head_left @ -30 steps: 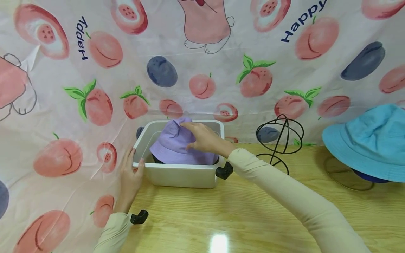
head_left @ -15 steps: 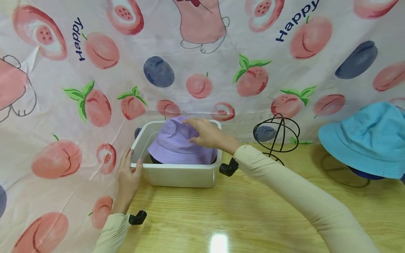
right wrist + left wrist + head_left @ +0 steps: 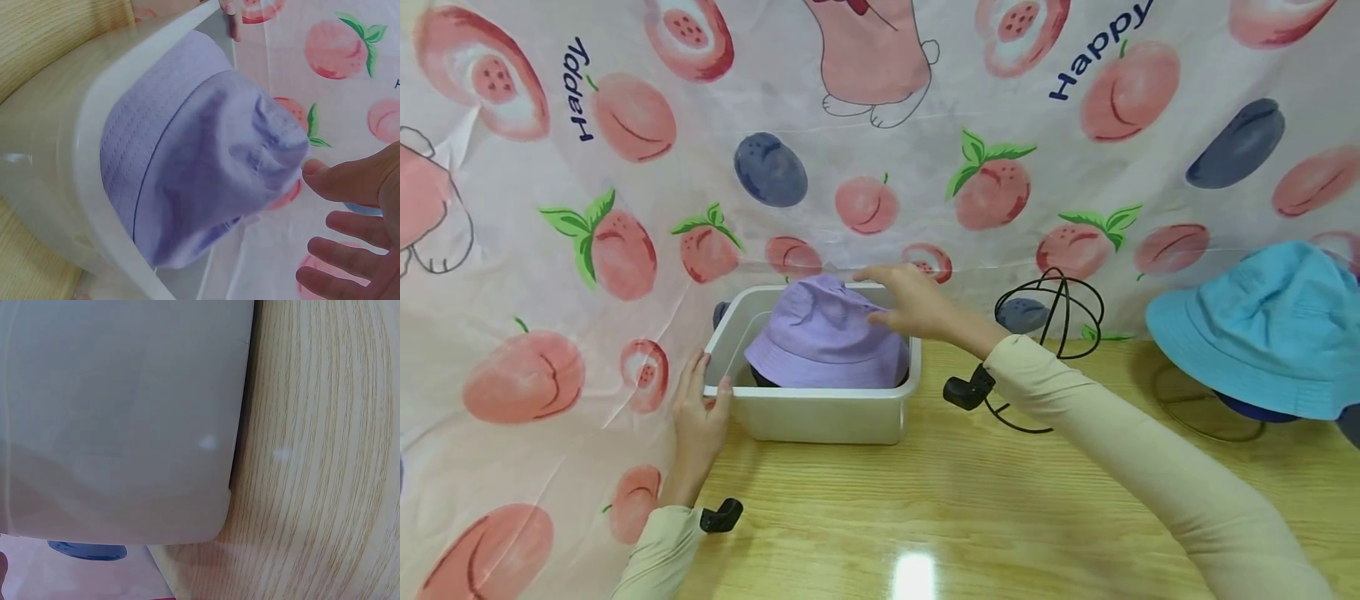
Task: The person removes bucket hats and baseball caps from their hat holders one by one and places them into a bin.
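Observation:
A lavender bucket hat [image 3: 820,333] sits crown up in a white plastic storage box [image 3: 820,417], with something dark showing under its brim. My left hand [image 3: 696,417] holds the box at its front left corner, thumb at the front rim and fingers at the left side. In the left wrist view the box's outer wall [image 3: 125,425] fills most of the picture. Just right of the hat's crown is my right hand [image 3: 925,304], its thumb and fingers spread. The right wrist view shows the thumb close to the hat [image 3: 219,156], with no grip on it.
Right of the box stands a black wire hat stand [image 3: 1056,312], partly behind the right forearm. Farther right, a light blue bucket hat [image 3: 1262,325] rests over a dark blue one on another stand. A fruit-print cloth [image 3: 865,150] hangs behind the wooden table [image 3: 820,517].
My right hand has drawn off to the right, away from the lavender hat's crown. The left hand stays at the box corner, and the hat remains in the box.

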`<action>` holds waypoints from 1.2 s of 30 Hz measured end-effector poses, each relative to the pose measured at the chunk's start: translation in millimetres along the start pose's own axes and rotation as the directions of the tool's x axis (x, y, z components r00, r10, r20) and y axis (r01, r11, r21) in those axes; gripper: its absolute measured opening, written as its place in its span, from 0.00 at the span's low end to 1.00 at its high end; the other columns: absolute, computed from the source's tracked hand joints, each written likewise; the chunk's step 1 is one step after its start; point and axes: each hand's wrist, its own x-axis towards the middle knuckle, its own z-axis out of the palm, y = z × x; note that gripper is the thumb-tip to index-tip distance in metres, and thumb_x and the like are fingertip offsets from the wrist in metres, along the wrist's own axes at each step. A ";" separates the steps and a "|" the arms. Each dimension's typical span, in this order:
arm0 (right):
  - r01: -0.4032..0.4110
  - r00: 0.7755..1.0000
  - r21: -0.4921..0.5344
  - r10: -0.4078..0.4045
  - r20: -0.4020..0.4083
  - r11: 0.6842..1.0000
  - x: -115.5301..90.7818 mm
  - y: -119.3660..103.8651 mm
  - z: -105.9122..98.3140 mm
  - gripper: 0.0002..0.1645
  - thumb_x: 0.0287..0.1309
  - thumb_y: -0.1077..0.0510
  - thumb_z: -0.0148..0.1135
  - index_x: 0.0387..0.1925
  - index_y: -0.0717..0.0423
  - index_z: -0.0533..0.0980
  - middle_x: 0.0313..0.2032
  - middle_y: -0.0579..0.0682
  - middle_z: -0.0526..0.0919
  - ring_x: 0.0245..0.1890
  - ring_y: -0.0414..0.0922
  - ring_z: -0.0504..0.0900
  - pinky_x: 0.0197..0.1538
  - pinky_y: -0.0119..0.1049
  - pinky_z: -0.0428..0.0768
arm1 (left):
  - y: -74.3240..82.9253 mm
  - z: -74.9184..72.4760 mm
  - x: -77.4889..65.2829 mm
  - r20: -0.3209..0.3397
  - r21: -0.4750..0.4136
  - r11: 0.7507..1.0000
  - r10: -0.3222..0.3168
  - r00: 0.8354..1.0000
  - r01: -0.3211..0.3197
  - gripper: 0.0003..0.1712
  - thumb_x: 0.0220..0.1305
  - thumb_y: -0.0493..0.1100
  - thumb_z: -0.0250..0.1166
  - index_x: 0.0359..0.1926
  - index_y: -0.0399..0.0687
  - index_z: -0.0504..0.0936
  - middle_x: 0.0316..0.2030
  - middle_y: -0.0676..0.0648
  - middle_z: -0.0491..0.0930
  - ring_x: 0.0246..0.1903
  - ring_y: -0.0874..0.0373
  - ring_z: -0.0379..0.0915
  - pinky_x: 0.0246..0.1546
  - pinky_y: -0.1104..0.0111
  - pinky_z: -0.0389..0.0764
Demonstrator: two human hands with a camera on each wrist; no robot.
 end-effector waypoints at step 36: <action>-0.036 0.995 -0.012 0.035 -0.091 0.999 -61.3 18.3 -58.5 0.31 0.52 0.60 0.68 0.60 0.56 0.72 0.56 0.54 0.77 0.55 0.51 0.74 0.58 0.49 0.71 | 1.5 0.4 -1.3 -0.012 0.002 1.000 0.016 1.000 -0.016 0.28 0.63 0.39 0.58 0.62 0.31 0.69 0.65 0.41 0.64 0.60 0.45 0.64 0.39 0.91 0.67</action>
